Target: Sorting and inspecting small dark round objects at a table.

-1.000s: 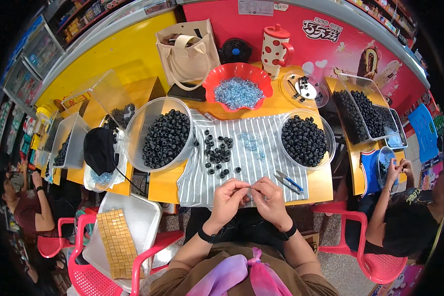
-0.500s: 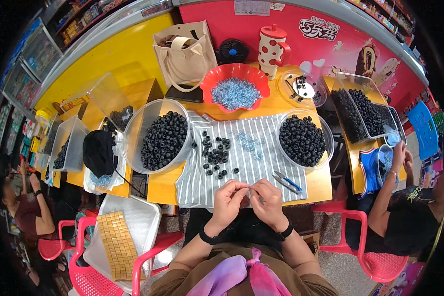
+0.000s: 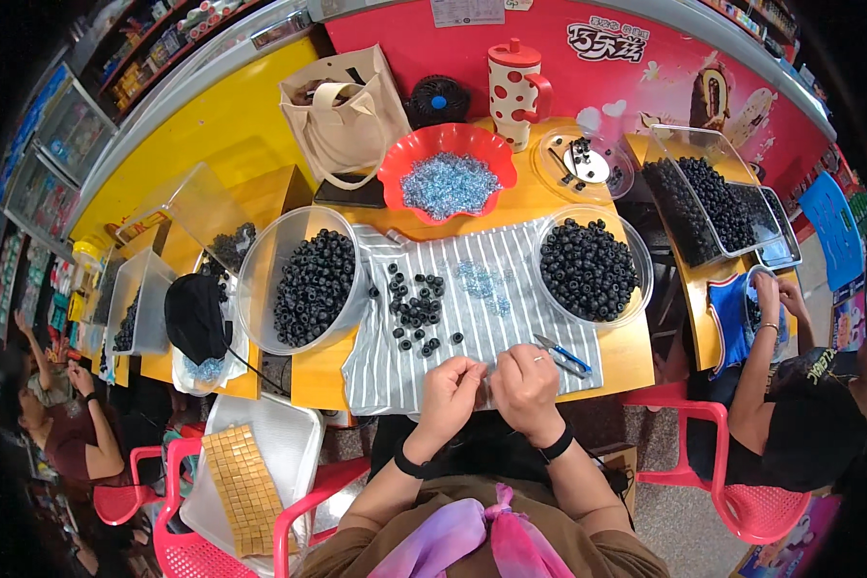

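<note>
My left hand (image 3: 450, 391) and my right hand (image 3: 526, 387) are over the front edge of a grey-and-white striped cloth (image 3: 375, 371). Both are closed in a pinch, a small gap between them. Whatever they hold is too fine to make out. Loose black beads (image 3: 417, 310) lie on the cloth beyond my left hand. Farther back is a thin scatter of tiny clear-blue beads (image 3: 484, 285). Blue-handled snips (image 3: 566, 357) rest beside my right hand. Clear round tubs heaped with black beads (image 3: 313, 289) (image 3: 587, 270) flank the cloth.
A red scalloped bowl (image 3: 391, 183) of clear-blue beads stands at the back, with a canvas bag (image 3: 342, 125), a small black fan (image 3: 439, 100) and a spotted tumbler (image 3: 512, 91). A co-worker's hand (image 3: 767, 294) works at the right table. A chair at left holds a tiled mat (image 3: 243, 486).
My hands have drawn slightly apart and their fingers have curled in more. The view has shifted a little. The right co-worker's hands are lower, by a small tub.
</note>
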Demonstrator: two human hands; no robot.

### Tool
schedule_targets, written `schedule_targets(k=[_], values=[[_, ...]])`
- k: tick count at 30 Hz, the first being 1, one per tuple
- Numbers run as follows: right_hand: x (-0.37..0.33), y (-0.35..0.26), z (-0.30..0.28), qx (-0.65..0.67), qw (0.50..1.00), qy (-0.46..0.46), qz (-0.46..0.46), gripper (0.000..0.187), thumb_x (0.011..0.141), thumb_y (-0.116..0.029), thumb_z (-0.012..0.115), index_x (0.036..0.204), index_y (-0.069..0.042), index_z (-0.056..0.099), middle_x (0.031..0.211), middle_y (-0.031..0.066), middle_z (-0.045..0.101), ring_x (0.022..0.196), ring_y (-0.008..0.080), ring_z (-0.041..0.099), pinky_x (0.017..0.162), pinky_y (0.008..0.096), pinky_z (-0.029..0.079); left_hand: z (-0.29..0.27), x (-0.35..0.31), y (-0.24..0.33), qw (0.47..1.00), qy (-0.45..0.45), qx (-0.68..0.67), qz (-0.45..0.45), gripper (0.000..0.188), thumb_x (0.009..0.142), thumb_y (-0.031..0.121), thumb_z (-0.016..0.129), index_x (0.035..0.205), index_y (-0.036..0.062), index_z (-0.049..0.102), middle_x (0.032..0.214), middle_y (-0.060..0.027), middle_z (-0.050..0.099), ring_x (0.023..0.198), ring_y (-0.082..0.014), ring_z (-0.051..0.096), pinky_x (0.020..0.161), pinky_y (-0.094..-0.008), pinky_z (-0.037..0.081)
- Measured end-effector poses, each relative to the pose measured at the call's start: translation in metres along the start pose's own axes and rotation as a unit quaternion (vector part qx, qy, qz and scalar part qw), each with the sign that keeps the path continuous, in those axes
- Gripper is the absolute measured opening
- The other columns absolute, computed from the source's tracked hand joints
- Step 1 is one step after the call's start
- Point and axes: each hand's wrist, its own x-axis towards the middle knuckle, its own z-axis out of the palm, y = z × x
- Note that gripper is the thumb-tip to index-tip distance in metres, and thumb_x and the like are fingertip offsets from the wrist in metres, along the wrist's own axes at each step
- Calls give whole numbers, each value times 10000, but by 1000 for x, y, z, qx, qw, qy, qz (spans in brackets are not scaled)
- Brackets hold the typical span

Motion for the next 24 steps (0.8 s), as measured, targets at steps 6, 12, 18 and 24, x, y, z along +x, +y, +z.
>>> schedule_targets(k=[6, 12, 18, 24], values=[[6, 2, -10, -59, 993, -95, 43, 60, 703, -35, 599, 759, -33, 574, 798, 103, 530, 767, 283, 543, 668, 390, 400, -13, 5, 6, 956, 61, 247, 143, 127, 805, 40, 660, 893, -38, 611, 675, -133, 551, 542, -210, 544, 511, -315, 423], [4, 20, -23, -4, 995, 1, 95, 67, 710, -8, 586, 772, -31, 596, 899, 120, 572, 817, 294, 544, 674, 400, 383, -19, 20, 26, 911, 85, 368, 166, 204, 849, 28, 562, 1046, -17, 594, 895, -205, 542, 734, -368, 592, 627, -448, 465], [3, 23, -25, 35, 993, -15, 115, 94, 718, -23, 624, 809, -43, 633, 955, 136, 568, 866, 316, 536, 709, 410, 394, -13, 21, 26, 864, 58, 485, 123, 138, 844, 25, 568, 969, 18, 625, 875, -204, 506, 754, -421, 565, 651, -475, 453], [7, 8, -19, -23, 988, -90, 126, 75, 726, -74, 643, 798, -54, 635, 1020, 153, 551, 936, 331, 504, 754, 431, 376, -10, 19, 25, 856, 69, 482, 175, 60, 841, 44, 562, 880, 6, 586, 881, -192, 497, 710, -382, 601, 608, -459, 485]])
